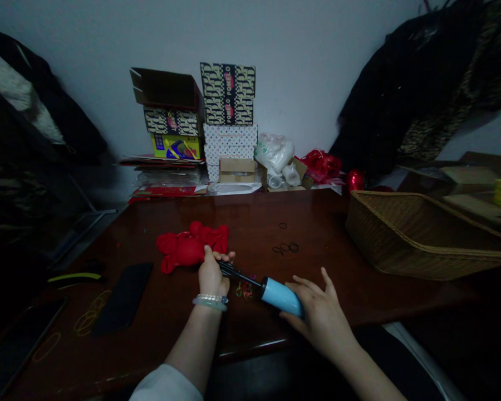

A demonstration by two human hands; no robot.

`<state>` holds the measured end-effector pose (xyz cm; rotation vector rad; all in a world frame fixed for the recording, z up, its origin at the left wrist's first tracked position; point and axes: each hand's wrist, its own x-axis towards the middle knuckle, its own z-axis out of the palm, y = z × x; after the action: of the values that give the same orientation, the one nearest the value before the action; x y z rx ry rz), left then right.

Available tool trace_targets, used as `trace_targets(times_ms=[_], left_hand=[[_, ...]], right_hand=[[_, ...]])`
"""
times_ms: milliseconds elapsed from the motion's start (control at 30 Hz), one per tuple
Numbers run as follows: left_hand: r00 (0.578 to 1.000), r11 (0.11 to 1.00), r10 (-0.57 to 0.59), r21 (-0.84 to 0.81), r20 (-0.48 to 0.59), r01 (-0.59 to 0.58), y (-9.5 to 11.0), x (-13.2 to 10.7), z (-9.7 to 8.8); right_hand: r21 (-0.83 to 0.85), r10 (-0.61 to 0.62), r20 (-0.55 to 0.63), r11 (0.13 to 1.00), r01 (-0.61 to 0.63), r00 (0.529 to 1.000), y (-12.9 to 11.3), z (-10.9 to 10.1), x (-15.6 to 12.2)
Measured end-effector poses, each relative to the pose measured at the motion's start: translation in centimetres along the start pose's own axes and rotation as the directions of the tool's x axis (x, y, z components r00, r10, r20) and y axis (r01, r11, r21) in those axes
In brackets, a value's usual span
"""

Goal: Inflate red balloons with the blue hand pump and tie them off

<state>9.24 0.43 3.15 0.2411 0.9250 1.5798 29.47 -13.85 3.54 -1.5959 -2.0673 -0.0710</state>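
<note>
My left hand [214, 273] grips the black ribbed end of a hand pump [281, 296], close against a bunched red balloon [188, 252]. Whether the pump's tip is inside the balloon is hidden by my fingers. A thin black rod runs from that end into the pump's light blue barrel. Around the barrel's near end is my right hand [317, 312], its thumb below and some fingers stretched out past it. Small coloured rubber bands [244, 290] lie under the rod. Black bands [288, 248] are on the table farther back.
On the dark table [250, 211], a wicker basket [394, 250] stands right. At left lie a dark phone [123, 298] and yellowish rubber bands [91, 316]. Stacked boxes [230, 142], a clear plastic bag [275, 150] and red items [320, 165] line the wall. Dark coats hang both sides.
</note>
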Motion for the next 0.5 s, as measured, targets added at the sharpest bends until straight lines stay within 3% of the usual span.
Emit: trace_targets(times_ms=[167,500], left_hand=[[0.999,0.999,-0.026,0.021,0.027,0.026,-0.5,-0.3,0.0],[0.987,0.996,-0.085,0.047,0.134,0.079,-1.8,-1.9,0.3]], right_hand=[[0.006,0.021,0.008,1.0,-0.021,1.0,0.4,0.0,-0.1],[-0.067,-0.033,-0.117,0.997,0.025,0.993,0.0,0.5,0.0]])
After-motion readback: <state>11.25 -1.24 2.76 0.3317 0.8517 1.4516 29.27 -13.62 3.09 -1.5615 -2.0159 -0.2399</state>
